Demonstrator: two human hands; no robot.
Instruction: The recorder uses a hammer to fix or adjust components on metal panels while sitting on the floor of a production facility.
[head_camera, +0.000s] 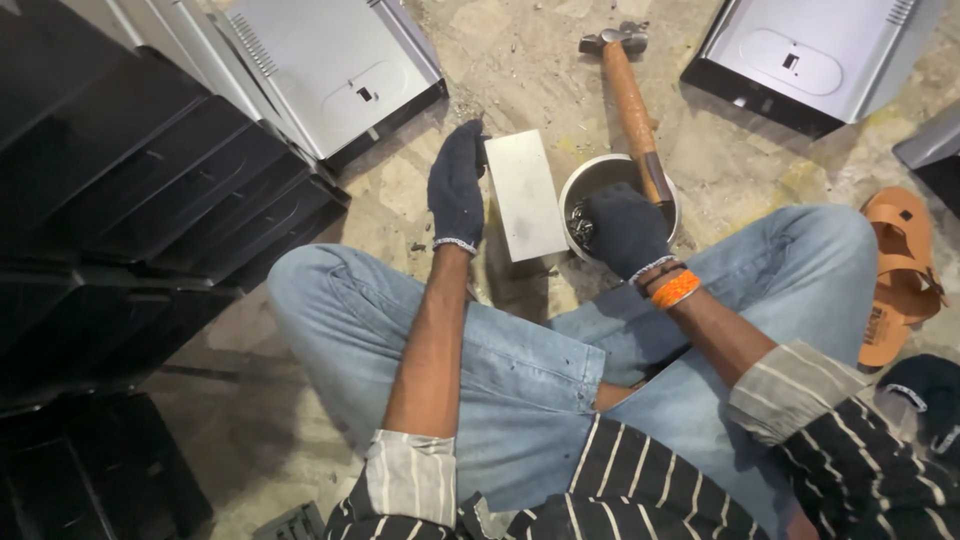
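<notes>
I sit cross-legged on the floor in blue jeans. My left hand (457, 187), in a dark knit glove, rests on the left edge of a grey metal block (526, 194) standing on the floor. My right hand (624, 229), gloved too, reaches into a round metal bowl (600, 172) holding small dark metal pieces; its fingers are curled among them, and what they grip is hidden. A wooden-handled hammer (630, 95) lies with its handle end over the bowl's rim and its steel head pointing away from me.
Stacked black metal panels (140, 180) fill the left side. Grey sheet-metal housings lie at the top left (330, 70) and top right (810, 60). An orange sandal (900, 270) lies at the right on the rough concrete floor.
</notes>
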